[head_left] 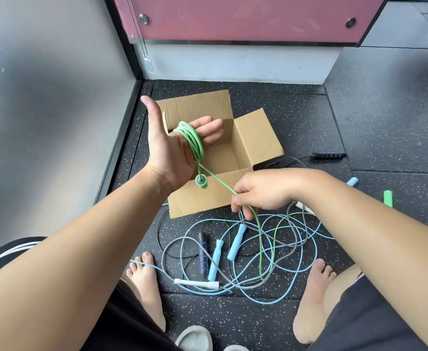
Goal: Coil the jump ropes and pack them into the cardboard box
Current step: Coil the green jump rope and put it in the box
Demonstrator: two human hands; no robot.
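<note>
Your left grip (172, 148) is raised over the cardboard box (256, 133), palm toward you, thumb upright and fingers straight. It is closed on nothing. The green jump rope (192, 138) is wound in several loops round the palm and the base of the fingers. One green handle (201, 183) hangs from the coil just below the heel of the hand.

The box stands open on the speckled floor (359, 110) behind that hand, its flaps spread.

A taut strand of the green rope runs down and right from the coil to your right grip (261, 193). Its thumb and curled fingers pinch the strand above the box's near flap. Below it the strand drops into a tangle of ropes (294, 239), pale blue, grey and black, on the floor between your bare feet.

A black handle with blue rings (202, 257), a white handle (196, 284) and two pale blue handles (215, 259) lie in the tangle. Farther right, the second green handle (388, 198) lies well apart from the box.
</note>
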